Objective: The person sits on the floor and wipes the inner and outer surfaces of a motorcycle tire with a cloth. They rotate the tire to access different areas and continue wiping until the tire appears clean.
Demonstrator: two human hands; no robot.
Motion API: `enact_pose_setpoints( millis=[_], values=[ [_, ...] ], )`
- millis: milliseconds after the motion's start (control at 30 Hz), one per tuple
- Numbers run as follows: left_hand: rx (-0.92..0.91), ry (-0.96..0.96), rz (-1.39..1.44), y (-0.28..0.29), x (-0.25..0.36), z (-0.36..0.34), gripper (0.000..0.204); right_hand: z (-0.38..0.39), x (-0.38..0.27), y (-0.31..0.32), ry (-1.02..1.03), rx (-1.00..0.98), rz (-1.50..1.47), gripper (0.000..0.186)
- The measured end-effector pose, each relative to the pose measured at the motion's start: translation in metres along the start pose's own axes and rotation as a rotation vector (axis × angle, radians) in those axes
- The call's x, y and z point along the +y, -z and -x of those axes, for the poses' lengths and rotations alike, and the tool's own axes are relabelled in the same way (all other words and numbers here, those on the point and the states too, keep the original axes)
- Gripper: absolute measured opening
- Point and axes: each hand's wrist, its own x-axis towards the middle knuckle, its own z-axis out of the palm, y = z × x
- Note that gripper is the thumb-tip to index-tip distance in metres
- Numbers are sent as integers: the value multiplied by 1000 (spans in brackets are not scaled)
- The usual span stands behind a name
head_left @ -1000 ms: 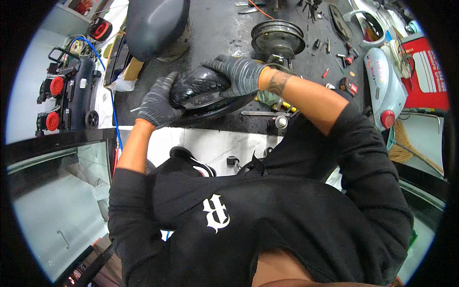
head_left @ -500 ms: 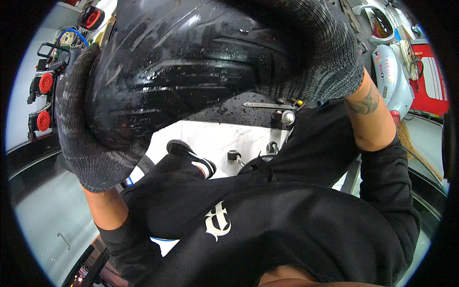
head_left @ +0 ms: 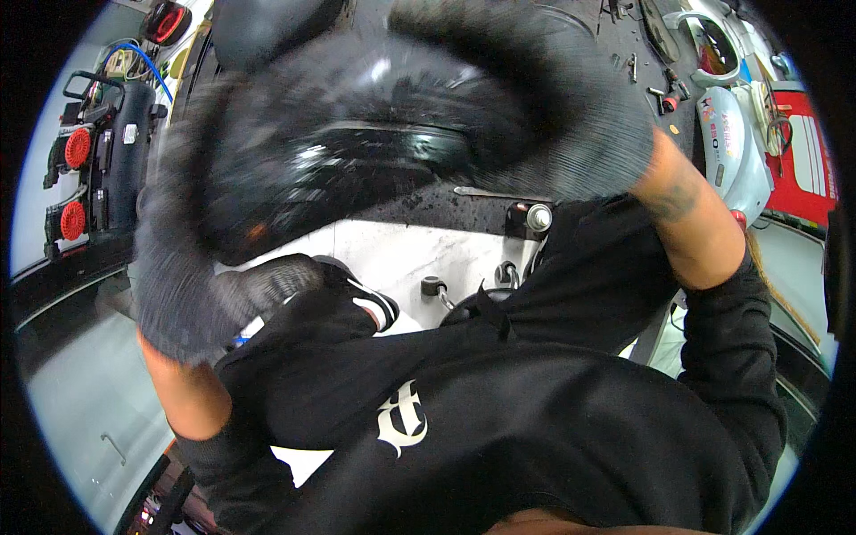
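A shiny black rubber tire (head_left: 357,169) hangs between my two hands in front of my lap, smeared by motion. My left hand (head_left: 183,276), in a dark grey knit glove, reaches around its left end. The thumb side of that glove shows below the tire. In a matching glove, my right hand (head_left: 580,116) curls over the right end, with its fingers across the top. Both hands are closed on the tire, though the fingertips are blurred. Behind it, a smooth dark rounded piece (head_left: 272,31) shows at the top.
Under the tire is a dark, wet-spotted work surface (head_left: 419,209) with a long metal lever (head_left: 499,193) and a spray can (head_left: 535,218). Small tools (head_left: 670,96) lie at the upper right, near a pale glossy panel (head_left: 731,147). A black compressor (head_left: 125,169) stands left.
The tire has swung or turned and dropped slightly away from the top. The left thumb has come out below it. More of the surface and tools at the upper right now shows.
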Motion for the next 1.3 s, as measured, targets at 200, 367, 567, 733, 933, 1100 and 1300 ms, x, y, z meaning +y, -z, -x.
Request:
enact_pose_setpoints(
  millis=[200, 367, 567, 733, 933, 1100, 1300],
  values=[
    [-14, -108, -215, -92, -82, -20, 125, 24, 38, -55, -425, -240, 343, 107],
    [-204, 8, -54, -127, -121, -12, 116, 31, 62, -80, -402, -478, 289, 96],
    [-149, 131, 241, -137, -126, -4, 90, 49, 65, -95, -552, -478, 316, 97],
    [87, 881, 869, -160, -201, 6, 74, 72, 105, -81, -1309, 6, -892, 73],
    [122, 1338, 1102, -238, -254, 38, 68, 168, 187, -104, -2081, 162, -845, 92],
    [206, 1308, 1223, -271, -273, 35, 61, 209, 220, -145, -1884, 261, -1135, 79],
    [216, 1085, 1159, -191, -262, 2, 54, 128, 196, -87, -1576, 404, -951, 83]
  ],
)
